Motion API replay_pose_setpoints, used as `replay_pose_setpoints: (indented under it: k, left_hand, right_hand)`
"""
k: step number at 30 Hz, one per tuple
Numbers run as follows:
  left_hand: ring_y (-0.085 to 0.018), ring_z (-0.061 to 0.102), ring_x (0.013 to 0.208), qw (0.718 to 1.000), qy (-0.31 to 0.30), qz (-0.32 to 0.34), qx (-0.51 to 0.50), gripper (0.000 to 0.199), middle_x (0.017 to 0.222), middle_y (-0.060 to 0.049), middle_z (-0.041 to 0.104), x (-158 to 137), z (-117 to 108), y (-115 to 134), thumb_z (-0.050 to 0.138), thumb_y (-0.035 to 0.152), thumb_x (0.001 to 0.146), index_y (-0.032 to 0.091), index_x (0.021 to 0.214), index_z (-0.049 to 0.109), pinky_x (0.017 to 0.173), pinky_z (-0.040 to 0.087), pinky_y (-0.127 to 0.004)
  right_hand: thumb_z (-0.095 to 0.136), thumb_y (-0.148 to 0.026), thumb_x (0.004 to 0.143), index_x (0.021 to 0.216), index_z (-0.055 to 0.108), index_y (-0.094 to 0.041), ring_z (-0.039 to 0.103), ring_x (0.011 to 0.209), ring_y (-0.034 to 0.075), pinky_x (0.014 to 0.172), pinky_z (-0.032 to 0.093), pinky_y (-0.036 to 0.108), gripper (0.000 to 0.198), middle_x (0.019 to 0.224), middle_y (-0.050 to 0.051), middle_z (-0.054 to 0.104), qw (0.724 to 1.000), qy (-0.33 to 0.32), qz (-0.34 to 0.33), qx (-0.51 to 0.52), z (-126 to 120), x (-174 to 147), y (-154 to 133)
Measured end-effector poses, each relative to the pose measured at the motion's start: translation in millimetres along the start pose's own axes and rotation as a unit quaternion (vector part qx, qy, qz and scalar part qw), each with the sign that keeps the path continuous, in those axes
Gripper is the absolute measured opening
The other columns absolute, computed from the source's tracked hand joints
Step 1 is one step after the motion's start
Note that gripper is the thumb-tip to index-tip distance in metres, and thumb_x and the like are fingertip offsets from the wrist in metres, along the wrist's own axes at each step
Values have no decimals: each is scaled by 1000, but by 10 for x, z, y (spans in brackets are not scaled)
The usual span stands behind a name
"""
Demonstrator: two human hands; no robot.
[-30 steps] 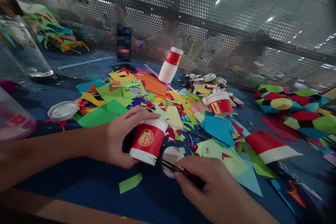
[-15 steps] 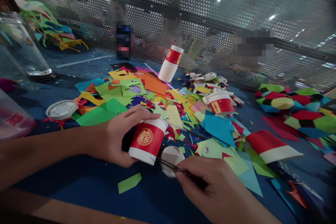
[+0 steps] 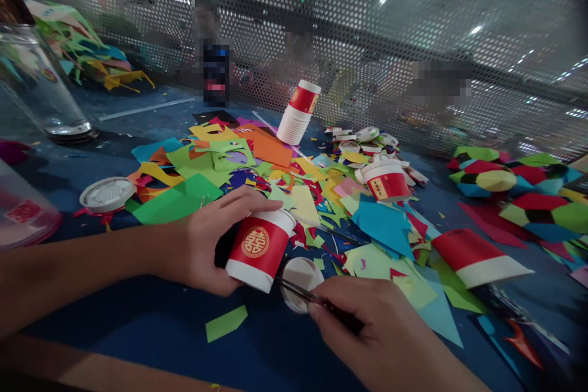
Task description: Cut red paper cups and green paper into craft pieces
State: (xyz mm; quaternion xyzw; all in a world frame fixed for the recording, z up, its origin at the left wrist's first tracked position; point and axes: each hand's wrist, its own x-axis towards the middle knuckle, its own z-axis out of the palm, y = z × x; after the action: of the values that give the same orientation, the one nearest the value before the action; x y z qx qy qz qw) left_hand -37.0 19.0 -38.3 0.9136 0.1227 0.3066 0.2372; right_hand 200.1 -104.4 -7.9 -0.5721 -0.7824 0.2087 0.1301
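Barely anything has moved since the earlier frame: one red-and-white paper cup (image 3: 260, 248) with a gold emblem tilts over the blue counter (image 3: 138, 303), left hand (image 3: 204, 242) curled around it; right hand (image 3: 379, 315), closed, grips slim black scissors (image 3: 298, 290) at the cup's lower edge. Behind stands a nested paper-cup stack (image 3: 294, 127).

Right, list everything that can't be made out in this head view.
All in the head view:
Inside of the red-and-white cup in the left hand: hidden by its own wall.
Handle of the dark tool: mostly covered by the right hand.
Pink-tinted container: cut off by the left edge.
Beyond the perforated screen: obscured by mesh and blur.
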Motion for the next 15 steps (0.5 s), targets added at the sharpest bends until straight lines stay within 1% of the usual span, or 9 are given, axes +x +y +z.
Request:
replay_pose_setpoints:
  k: [3, 10, 15]
  left_hand:
    - [-29, 51, 122, 1000, -2, 0, 4, 81, 129, -12, 51, 5, 1, 0, 68, 21, 71, 22, 144, 34, 107, 42, -45]
    - [-31, 55, 116, 1000, 9, -11, 2, 79, 125, -12, 54, 3, 26, -18, 70, 22, 70, 21, 141, 36, 102, 45, -46]
    - [-31, 54, 117, 1000, 0, -22, -3, 81, 127, -12, 52, 2, 27, -21, 70, 23, 69, 23, 142, 35, 104, 43, -47]
  right_hand:
    - [49, -15, 86, 63, 50, -20, 45, 52, 8, 50, 29, 20, 23, 57, -5, 54, 1000, -2, 4, 4, 0, 3, -6]
    - [49, -14, 85, 60, 45, -20, 40, 50, 8, 49, 27, 20, 25, 55, -5, 50, 1000, -12, 18, 20, -22, 33, -66]
    - [49, -15, 85, 59, 43, -20, 37, 49, 8, 48, 25, 21, 27, 53, -5, 46, 999, -21, 26, 19, -40, 45, -95]
